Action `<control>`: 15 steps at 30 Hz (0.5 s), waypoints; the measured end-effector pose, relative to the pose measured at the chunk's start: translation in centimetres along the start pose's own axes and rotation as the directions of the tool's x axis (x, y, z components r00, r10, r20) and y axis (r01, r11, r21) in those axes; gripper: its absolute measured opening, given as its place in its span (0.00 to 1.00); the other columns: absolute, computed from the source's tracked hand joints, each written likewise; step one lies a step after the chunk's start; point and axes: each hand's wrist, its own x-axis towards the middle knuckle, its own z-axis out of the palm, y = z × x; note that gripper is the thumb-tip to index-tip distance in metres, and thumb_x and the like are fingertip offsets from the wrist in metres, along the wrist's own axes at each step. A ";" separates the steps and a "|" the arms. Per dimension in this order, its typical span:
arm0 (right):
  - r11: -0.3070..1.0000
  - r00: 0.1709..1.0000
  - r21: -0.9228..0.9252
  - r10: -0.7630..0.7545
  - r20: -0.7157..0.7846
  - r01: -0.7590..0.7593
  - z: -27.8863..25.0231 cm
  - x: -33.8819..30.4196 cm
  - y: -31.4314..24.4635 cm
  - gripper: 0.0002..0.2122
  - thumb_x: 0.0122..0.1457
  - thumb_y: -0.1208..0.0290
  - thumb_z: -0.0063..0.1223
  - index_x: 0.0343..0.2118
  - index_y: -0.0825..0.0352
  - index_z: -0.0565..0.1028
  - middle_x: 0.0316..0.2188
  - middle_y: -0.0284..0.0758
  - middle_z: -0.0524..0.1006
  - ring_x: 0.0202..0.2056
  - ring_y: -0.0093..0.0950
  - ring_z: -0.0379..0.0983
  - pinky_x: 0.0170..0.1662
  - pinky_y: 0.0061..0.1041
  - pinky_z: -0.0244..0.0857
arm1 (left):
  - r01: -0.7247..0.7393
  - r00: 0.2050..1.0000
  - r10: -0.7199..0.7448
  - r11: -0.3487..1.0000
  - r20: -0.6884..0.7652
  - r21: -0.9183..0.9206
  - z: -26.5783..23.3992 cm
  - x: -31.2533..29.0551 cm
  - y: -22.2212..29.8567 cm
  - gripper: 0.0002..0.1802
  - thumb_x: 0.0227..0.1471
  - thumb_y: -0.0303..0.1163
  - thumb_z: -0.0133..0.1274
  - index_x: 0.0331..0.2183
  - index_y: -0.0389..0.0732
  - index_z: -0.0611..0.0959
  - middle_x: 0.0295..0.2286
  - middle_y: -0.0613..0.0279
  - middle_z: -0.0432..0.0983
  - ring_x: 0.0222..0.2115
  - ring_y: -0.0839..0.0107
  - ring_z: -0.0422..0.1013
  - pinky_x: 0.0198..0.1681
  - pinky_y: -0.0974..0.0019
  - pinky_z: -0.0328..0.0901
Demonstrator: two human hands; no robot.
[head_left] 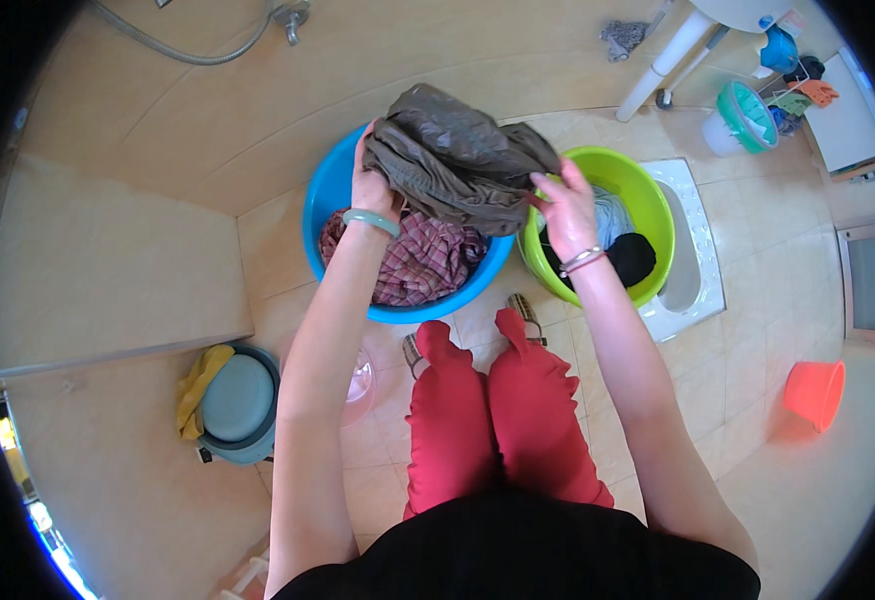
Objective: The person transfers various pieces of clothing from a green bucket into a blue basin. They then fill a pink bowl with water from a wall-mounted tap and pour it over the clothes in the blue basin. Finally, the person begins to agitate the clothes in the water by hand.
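A dark grey-brown garment (458,160), bunched and wet-looking, is held up between my two hands. My left hand (376,188), with a pale green bangle at its wrist, grips the garment's left end. At its right end, the fingers of my right hand (568,208) pinch the cloth; a thin bracelet circles that wrist. Below the garment stands a blue basin (428,312) with a pink plaid cloth (423,262) in it. Beneath my right hand is a lime green basin (658,210) holding a light blue cloth (610,215) and a black cloth (634,258).
A white squat toilet (703,250) lies beside the green basin. An orange bucket (815,393) stands on the right, a white-and-green bin (738,122) far right. On the left sits a grey-blue tub (241,400) with a yellow cloth (203,385). A shower hose (203,58) hangs on the wall.
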 end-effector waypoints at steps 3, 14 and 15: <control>0.996 0.996 0.034 0.084 0.017 -0.085 0.9 2.0 5.5 0.17 0.53 0.84 0.47 0.48 0.67 0.67 0.41 0.35 0.74 0.41 0.27 0.70 0.40 0.29 0.67 | 0.044 0.981 -0.015 0.987 -0.192 0.153 -3.5 0.3 0.4 0.17 0.60 0.30 0.35 0.51 0.48 0.68 0.48 0.60 0.69 0.47 0.62 0.67 0.50 0.56 0.65; 0.923 0.943 -0.217 0.285 -0.169 -0.318 -1.8 5.8 18.9 0.19 0.58 0.68 0.48 0.51 0.67 0.63 0.47 0.37 0.70 0.44 0.32 0.70 0.41 0.31 0.67 | 0.022 1.000 -0.020 0.967 -0.009 0.253 -10.0 6.1 -6.8 0.38 0.46 0.07 0.37 0.57 0.50 0.61 0.52 0.54 0.62 0.51 0.59 0.61 0.53 0.60 0.61; 0.861 0.914 -0.322 0.332 -0.231 -0.394 -3.0 5.9 19.7 0.20 0.58 0.67 0.48 0.52 0.68 0.63 0.47 0.38 0.70 0.43 0.33 0.70 0.39 0.31 0.69 | 0.044 0.998 -0.028 0.942 -0.053 0.331 -10.1 6.8 -8.3 0.39 0.46 0.08 0.36 0.58 0.49 0.59 0.54 0.53 0.59 0.53 0.59 0.60 0.53 0.60 0.60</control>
